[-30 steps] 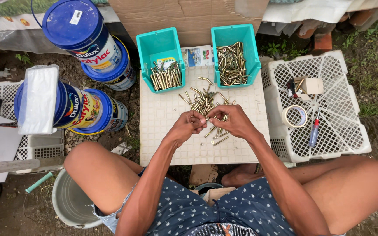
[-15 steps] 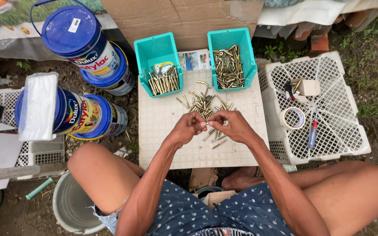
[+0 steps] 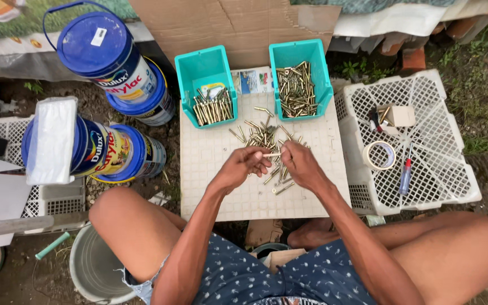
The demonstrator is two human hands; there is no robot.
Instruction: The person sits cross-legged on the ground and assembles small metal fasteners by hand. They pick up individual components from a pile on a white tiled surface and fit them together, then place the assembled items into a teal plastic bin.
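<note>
- Two hands, left hand (image 3: 243, 167) and right hand (image 3: 301, 165), are pinching one brass pin (image 3: 272, 154) at frame centre.
- Gripping near the ends is probably steadying it above the pile (image 3: 266, 138).

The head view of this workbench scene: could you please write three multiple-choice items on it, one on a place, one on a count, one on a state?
1. Where does the roll of tape lie?
A. in the white lattice crate
B. in a teal bin
C. on a paint bucket

2. How many teal bins stand on the board?
A. one
B. two
C. four

3. What are both hands doing?
A. resting on the knees
B. holding one small brass piece together
C. lifting a bucket

A: the roll of tape lies in the white lattice crate.
B: left teal bin, right teal bin.
B: left hand and right hand meet on the brass piece.
</note>
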